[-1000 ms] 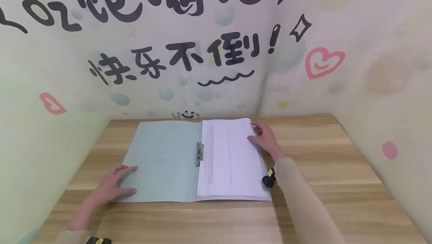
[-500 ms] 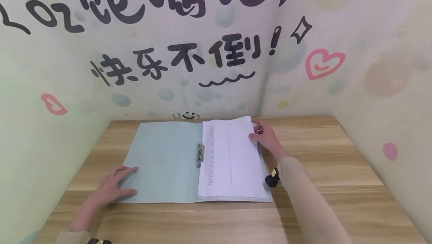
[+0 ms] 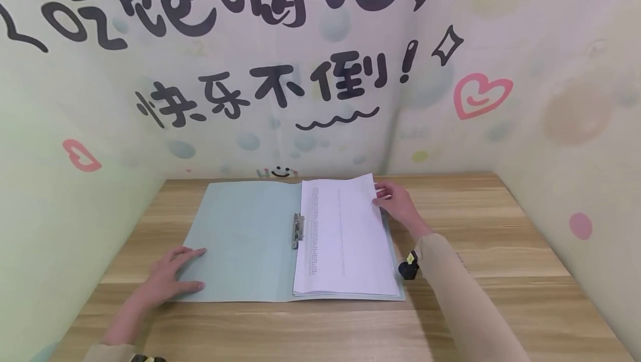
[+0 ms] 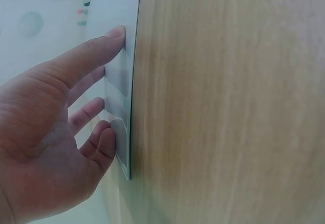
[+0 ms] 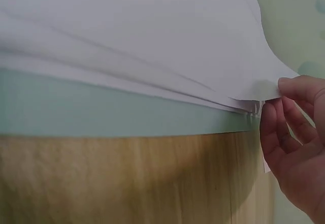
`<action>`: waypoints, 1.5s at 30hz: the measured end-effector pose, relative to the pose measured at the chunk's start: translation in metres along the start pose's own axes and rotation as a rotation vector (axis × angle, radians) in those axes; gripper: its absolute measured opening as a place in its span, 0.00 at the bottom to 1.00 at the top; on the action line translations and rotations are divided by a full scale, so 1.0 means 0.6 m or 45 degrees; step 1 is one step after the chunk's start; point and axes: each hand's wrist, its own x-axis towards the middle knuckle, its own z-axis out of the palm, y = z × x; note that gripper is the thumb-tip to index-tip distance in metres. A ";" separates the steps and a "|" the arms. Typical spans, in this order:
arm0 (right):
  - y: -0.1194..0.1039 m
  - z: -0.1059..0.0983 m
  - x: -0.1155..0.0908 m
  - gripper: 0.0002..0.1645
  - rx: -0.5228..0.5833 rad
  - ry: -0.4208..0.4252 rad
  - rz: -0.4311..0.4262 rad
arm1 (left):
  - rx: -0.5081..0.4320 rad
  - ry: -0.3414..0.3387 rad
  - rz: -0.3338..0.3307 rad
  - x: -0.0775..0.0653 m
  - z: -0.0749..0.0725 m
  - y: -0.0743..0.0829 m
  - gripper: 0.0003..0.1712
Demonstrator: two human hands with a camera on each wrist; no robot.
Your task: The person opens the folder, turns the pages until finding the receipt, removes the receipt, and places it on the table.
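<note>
A pale blue-green file folder (image 3: 245,239) lies spread open on the wooden table. Its metal clip (image 3: 297,231) sits by the spine and holds a stack of printed white sheets (image 3: 363,239) on the right side. My left hand (image 3: 167,278) rests on the left cover's edge, fingers spread and loosely bent; the left wrist view shows thumb and fingertips on the cover (image 4: 114,5). At the stack's far right corner, my right hand (image 3: 398,206) pinches a paper sheet (image 5: 203,46) between thumb and fingers. That corner is bent up off the pages beneath.
The wooden table (image 3: 280,331) reaches the back wall (image 3: 280,145), which carries dark lettering and pink hearts. Walls also stand on the left and right. A black wrist camera (image 3: 409,267) hangs near the folder's right edge.
My right hand has shifted slightly right, and the sheet's far right corner is raised more than before. My left hand stays on the cover.
</note>
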 end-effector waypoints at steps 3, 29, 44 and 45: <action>-0.001 -0.002 0.001 0.25 -0.031 -0.010 -0.025 | 0.003 0.002 -0.001 -0.001 0.000 0.000 0.43; -0.101 -0.068 0.027 0.30 -0.146 -0.131 -0.267 | 0.027 0.023 0.026 -0.002 0.001 -0.001 0.42; -0.194 -0.080 0.040 0.17 -0.213 -0.250 -0.327 | 0.008 0.020 0.019 -0.004 0.001 0.000 0.42; -0.200 -0.079 0.042 0.17 -0.213 -0.259 -0.332 | 0.011 0.021 0.020 -0.004 0.000 0.000 0.42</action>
